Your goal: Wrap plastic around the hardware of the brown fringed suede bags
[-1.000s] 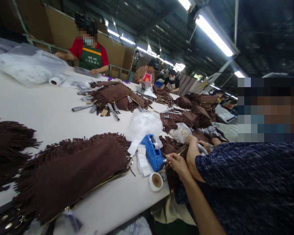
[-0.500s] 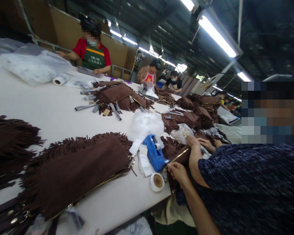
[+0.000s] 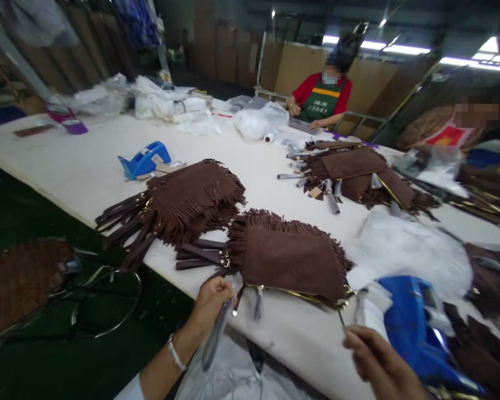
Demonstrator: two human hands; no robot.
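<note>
A brown fringed bag lies flat in front of me, its gold zip edge facing me and its straps to the left. My left hand is closed at the bag's near left corner, pinching a strap wrapped in clear and grey plastic that hangs over the table edge. My right hand is closed near the bag's right end, its fingertips at a thin dark cord by the metal rings. A second fringed bag lies behind, to the left.
A blue tape dispenser stands by my right hand, beside white plastic. Another blue dispenser sits at far left. More brown bags are piled at the back. A co-worker in a green apron works across the table.
The view has swung left and down, and the near co-worker at the right has left it. Both my hands have come into view at the front bag.
</note>
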